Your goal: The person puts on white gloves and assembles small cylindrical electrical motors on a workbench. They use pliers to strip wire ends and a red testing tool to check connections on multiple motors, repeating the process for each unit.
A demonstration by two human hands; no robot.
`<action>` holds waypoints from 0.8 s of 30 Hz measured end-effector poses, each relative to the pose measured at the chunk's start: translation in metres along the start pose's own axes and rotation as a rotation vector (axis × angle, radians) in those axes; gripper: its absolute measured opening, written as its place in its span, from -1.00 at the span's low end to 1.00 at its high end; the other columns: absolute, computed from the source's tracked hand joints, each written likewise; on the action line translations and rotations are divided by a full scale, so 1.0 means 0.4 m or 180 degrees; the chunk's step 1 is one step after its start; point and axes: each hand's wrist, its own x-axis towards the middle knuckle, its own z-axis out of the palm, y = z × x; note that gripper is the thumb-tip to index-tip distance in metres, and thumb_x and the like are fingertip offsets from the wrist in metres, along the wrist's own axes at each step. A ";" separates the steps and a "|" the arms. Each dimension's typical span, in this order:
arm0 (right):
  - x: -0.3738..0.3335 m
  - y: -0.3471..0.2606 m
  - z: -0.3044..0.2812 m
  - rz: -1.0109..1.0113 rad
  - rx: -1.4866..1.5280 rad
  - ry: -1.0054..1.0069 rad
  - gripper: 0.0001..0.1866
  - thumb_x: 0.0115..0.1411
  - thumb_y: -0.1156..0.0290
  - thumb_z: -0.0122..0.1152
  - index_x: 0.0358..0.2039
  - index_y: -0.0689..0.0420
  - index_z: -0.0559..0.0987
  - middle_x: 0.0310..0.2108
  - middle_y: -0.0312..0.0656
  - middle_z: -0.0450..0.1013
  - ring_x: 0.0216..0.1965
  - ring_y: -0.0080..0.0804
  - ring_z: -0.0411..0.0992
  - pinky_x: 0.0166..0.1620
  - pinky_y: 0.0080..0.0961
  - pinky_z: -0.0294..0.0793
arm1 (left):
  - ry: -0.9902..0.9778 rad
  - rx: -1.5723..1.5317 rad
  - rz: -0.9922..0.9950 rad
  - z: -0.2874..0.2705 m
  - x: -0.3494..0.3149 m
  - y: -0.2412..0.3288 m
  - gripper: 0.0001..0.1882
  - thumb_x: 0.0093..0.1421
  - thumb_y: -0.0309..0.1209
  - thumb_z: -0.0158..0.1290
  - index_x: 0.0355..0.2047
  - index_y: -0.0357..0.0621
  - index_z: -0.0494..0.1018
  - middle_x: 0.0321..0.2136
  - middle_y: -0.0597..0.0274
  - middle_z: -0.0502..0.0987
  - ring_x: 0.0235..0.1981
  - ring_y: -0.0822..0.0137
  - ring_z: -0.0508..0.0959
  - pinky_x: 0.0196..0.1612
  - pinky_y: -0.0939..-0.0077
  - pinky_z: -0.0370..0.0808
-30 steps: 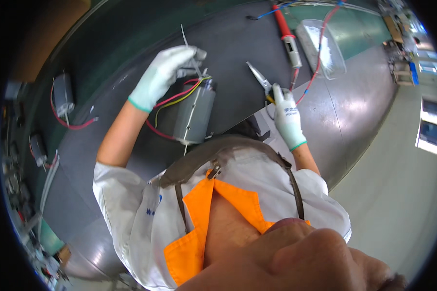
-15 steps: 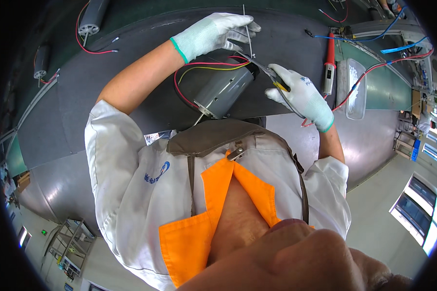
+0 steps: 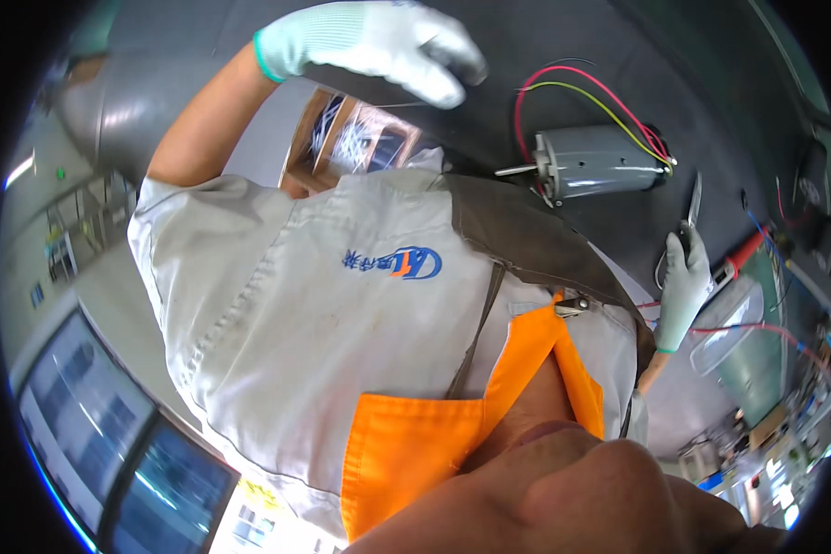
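Note:
My left hand (image 3: 383, 46), in a white glove with a green cuff, hangs at the upper left with its fingers apart. Nothing shows between them. Below it is a brown box (image 3: 302, 148) holding white strips. In my right hand (image 3: 685, 277), also gloved, is a pair of scissors (image 3: 695, 201), blades pointing away from me. Between the hands, a grey cylindrical motor (image 3: 593, 164) lies on the dark bench, its shaft toward the left. Red and yellow-green wires (image 3: 577, 78) loop from its right end. Neither hand touches the motor.
Beside my right hand lie a red-handled tool (image 3: 746, 251) and a clear tray (image 3: 728, 323). A red cable (image 3: 766, 326) runs right from there. At the far right edge sits another dark motor (image 3: 811, 171), beyond a blue wire (image 3: 774, 247).
The view has swung left. My left hand has moved away from the motor and let go of the white cable tie. The scissors have left the wire end and remain in my right hand.

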 end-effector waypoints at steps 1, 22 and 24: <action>0.003 -0.028 0.016 0.0029 0.0458 -0.0314 -0.61 0.40 0.22 0.15 0.06 0.25 0.60 -0.35 -0.20 0.60 -0.55 -0.64 0.47 -0.50 -0.69 0.42 | 0.0621 0.0072 -0.0049 0.037 -0.014 0.000 -0.39 0.34 -0.04 0.10 0.17 -0.31 0.43 0.08 -0.12 0.51 0.13 -0.06 0.50 0.20 0.21 0.42; 0.248 -0.388 0.079 -0.1081 0.2927 0.0007 -0.53 0.39 0.23 0.19 0.13 0.35 0.51 -0.07 -0.08 0.57 -0.12 -0.38 0.58 -0.07 -0.41 0.63 | 0.1980 -0.3093 0.0263 -0.199 0.521 -0.254 -0.53 0.27 -0.24 0.15 0.08 -0.28 0.44 -0.20 0.03 0.61 -0.44 0.26 0.57 -0.39 0.37 0.47; 0.186 -0.267 0.040 -0.0464 0.3359 0.0273 -0.55 0.37 0.25 0.20 0.12 0.33 0.53 -0.09 0.02 0.60 -0.16 -0.32 0.62 -0.11 -0.44 0.64 | 0.2196 -0.3477 0.0148 -0.136 0.435 -0.196 -0.51 0.36 -0.27 0.08 0.22 -0.25 0.37 -0.27 0.21 0.55 -0.43 0.46 0.50 -0.44 0.56 0.38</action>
